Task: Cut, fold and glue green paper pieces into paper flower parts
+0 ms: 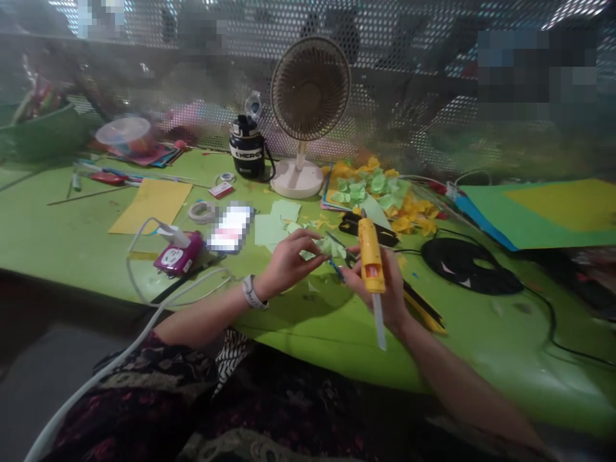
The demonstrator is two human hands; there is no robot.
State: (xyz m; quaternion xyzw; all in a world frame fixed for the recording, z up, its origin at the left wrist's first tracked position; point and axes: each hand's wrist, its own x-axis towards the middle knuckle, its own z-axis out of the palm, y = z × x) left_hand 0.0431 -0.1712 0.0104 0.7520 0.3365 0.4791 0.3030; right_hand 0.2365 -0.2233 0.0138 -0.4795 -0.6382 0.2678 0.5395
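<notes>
My left hand (289, 260) pinches a small crumpled piece of light green paper (328, 247) between thumb and fingertips, just above the green table (72, 218). My right hand (387, 289) is clenched around a yellow glue gun (370, 256). Its nozzle points up and away from me, and a clear glue stick (379, 324) pokes out of the back toward me. The gun's body is just to the right of the paper. Something thin with a blue handle (337, 268) shows by my right fingers, perhaps scissors, though the blur leaves me unsure. Beyond my hands lie green paper squares (274, 224) and a heap of yellow and green paper flowers (380, 189). A desk fan (310, 90) and a black mug (246, 151) stand further back. A purple power strip (176, 258) sits off to the left.
</notes>
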